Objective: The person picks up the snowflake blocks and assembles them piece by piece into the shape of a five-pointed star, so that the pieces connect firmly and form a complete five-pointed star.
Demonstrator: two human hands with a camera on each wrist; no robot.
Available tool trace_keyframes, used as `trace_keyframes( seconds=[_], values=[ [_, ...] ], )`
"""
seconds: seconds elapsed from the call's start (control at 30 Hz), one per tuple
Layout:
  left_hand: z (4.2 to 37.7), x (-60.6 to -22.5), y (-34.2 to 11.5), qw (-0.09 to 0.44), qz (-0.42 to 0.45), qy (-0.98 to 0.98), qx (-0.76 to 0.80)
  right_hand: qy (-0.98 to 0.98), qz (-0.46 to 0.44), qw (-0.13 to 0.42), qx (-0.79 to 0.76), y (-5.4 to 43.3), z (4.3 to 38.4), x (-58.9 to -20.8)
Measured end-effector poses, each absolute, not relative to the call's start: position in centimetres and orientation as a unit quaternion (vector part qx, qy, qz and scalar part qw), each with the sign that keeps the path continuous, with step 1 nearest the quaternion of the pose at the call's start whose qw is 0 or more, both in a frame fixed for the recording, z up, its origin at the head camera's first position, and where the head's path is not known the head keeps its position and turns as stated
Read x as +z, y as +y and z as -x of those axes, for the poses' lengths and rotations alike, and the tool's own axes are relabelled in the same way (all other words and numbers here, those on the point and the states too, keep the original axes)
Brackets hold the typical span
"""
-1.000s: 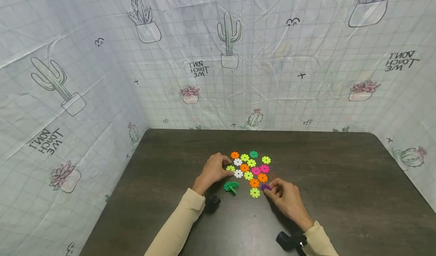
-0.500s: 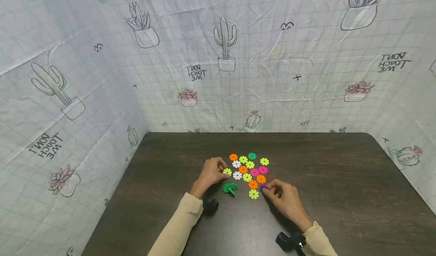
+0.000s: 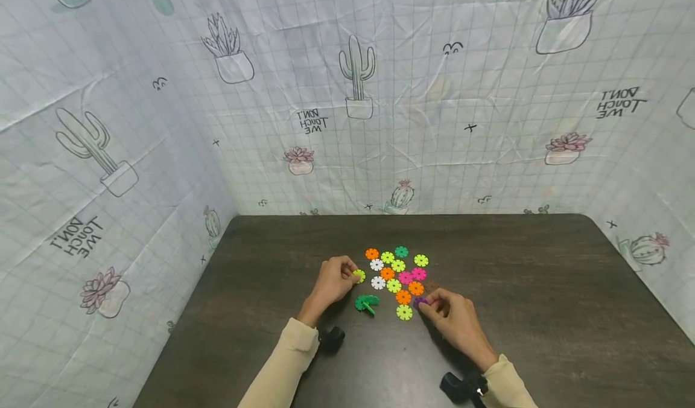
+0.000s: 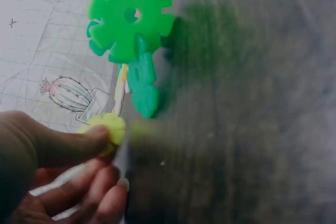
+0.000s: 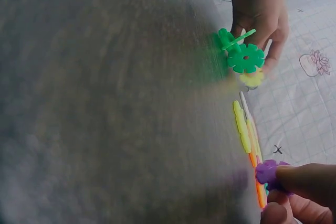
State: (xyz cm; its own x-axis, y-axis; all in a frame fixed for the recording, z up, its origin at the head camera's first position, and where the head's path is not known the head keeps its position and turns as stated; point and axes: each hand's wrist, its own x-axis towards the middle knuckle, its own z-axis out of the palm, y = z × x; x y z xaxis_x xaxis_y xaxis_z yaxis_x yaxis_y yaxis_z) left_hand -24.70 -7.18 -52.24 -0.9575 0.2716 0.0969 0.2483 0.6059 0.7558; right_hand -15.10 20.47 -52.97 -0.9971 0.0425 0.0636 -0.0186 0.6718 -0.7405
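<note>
My left hand point(image 3: 333, 280) pinches a yellow notched plastic disc point(image 3: 359, 276) between thumb and fingers, at the left of a group of similar discs. In the left wrist view the thumb lies across the face of the yellow disc point(image 4: 117, 128). My right hand point(image 3: 457, 317) pinches a purple notched disc point(image 3: 419, 302) at the group's near right side; the thumb overlaps the purple disc point(image 5: 266, 172) in the right wrist view. Between the hands stands a joined piece of green discs point(image 3: 366, 303), one disc slotted at an angle. It looms large as the green piece point(image 4: 126, 19) in the left wrist view.
Flat discs in orange, white, yellow, pink and green lie close together on the dark wooden table point(image 3: 516, 263), among them a white disc point(image 3: 378, 282) and a pink disc point(image 3: 418, 273). A brown disc point(image 3: 431, 286) lies near my right fingers. A cactus-print cloth point(image 3: 434, 124) walls the table.
My left hand has drawn the yellow disc leftward, away from the white discs. My right hand keeps its pinch on the purple disc, nearly still. The head view has shifted slightly.
</note>
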Motion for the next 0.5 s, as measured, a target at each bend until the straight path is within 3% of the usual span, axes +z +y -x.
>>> trace_keyframes(
  seconds=[0.5],
  values=[
    [22.6, -51.0, -6.8, -0.047, -0.203, 0.866, 0.454, -0.908, 0.015, 0.043, 0.417, 20.5, 15.1, -52.8]
  ],
)
